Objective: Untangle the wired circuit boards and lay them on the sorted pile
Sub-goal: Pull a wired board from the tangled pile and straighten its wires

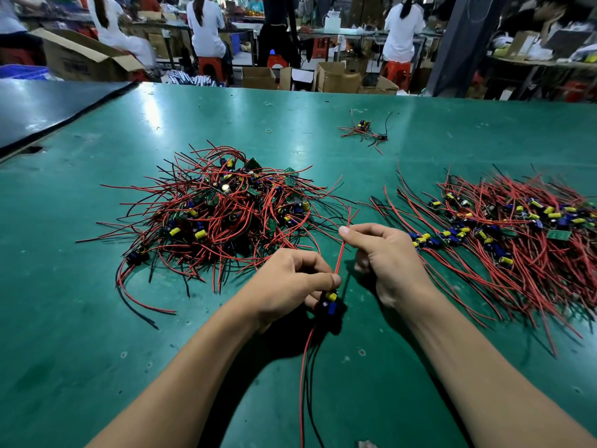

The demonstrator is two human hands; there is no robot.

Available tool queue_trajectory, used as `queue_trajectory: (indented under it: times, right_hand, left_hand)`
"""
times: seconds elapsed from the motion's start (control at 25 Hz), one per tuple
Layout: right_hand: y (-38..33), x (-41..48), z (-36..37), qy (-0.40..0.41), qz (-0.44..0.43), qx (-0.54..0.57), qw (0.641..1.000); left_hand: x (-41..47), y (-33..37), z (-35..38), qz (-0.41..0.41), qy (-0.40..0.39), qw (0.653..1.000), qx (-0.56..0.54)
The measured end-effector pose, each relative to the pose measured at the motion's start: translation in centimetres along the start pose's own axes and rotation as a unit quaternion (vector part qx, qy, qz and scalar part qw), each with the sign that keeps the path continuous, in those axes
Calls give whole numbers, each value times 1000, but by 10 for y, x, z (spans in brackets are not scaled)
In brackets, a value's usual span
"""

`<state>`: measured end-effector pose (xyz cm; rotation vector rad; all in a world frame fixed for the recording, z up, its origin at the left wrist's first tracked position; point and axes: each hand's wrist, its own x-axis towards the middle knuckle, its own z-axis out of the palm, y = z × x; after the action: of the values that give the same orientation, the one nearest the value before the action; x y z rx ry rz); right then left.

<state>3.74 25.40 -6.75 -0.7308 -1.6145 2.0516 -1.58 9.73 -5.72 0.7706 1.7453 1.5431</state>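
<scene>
Meanwhile the left hand (290, 279) pinches a small circuit board (331, 302) while the right hand (384, 250) pinches its red wire (340, 257), between tangled heap (219, 208) and sorted pile (504, 227).

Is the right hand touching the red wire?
Touching. The head view shows the right hand pinching the red wire between thumb and finger, above the board the left hand holds.

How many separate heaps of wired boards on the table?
3: tangled pile centre-left, sorted pile right, small cluster far back. Plus one board in left hand, right hand pinching its wire.
</scene>
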Motion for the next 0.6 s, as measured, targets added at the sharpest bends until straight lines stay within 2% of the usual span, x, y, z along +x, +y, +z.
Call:
queue_trajectory:
  times: [0.16, 0.36, 0.48, 0.6]
  right_hand:
    - [-7, -1, 4, -13, 17, 94, 995]
    - [-16, -2, 3, -67, 101, 215, 969]
    - [-13, -2, 1, -76, 51, 189, 978]
    - [-10, 2, -5, -72, 3, 124, 990]
  left_hand:
    - [1, 0, -1, 0, -3, 1000, 2]
    - [0, 1, -2, -13, -21, 999, -22]
    - [-1, 1, -4, -22, -39, 999, -13]
    - [-3, 0, -4, -39, -21, 998, -39]
